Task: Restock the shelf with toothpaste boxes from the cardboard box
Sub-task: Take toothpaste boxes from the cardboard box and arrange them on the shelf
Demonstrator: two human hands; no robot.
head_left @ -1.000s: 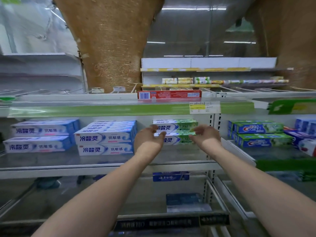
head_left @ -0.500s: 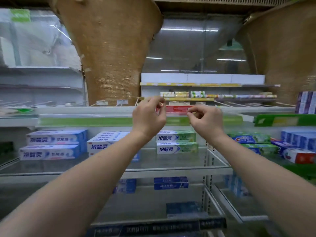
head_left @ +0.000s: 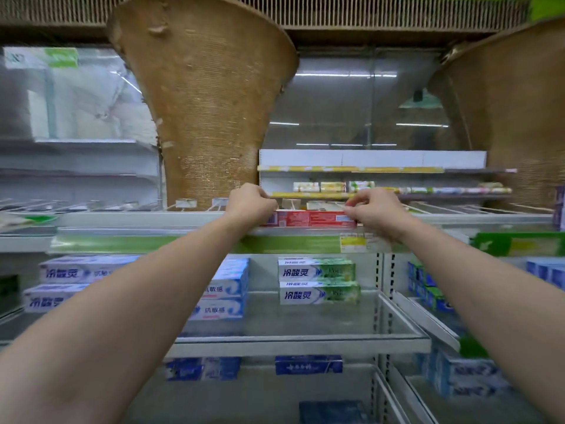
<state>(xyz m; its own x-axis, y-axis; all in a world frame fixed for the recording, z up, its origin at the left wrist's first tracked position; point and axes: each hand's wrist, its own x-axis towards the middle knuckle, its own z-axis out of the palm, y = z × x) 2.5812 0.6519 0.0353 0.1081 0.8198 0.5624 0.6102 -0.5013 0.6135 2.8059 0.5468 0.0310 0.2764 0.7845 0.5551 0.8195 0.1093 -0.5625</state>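
Both arms reach up to the top shelf (head_left: 153, 220). The left hand (head_left: 249, 203) pinches one end of a red toothpaste box (head_left: 310, 218) and the right hand (head_left: 374, 211) pinches the other end. Holding both ends probably helps keep the long box straight, so it lines up with the shelf's front edge. The box lies flat on its long side, facing out so shoppers can read it. On the shelf below, green boxes (head_left: 318, 281) sit stacked in two. The cardboard box is not in view.
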